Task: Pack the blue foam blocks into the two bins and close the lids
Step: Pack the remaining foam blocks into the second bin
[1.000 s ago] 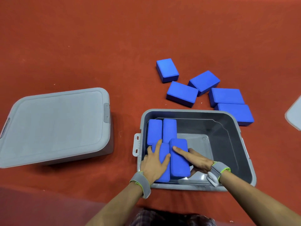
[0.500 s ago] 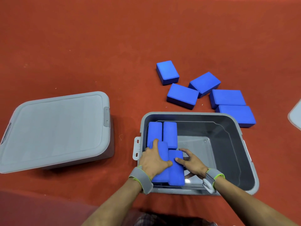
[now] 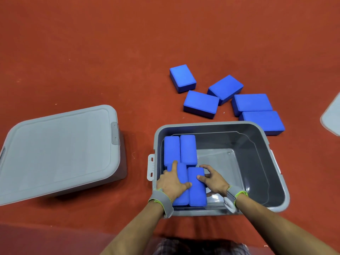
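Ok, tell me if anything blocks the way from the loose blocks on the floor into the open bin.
Nothing visible does. The five loose blocks lie on the floor just beyond the open bin. Its lid is off, and the right part of its floor is bare beside the four packed blocks.

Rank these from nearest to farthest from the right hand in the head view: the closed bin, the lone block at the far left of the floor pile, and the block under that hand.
1. Block under right hand, touching it.
2. Lone block, beyond the open bin.
3. Closed bin, far left.
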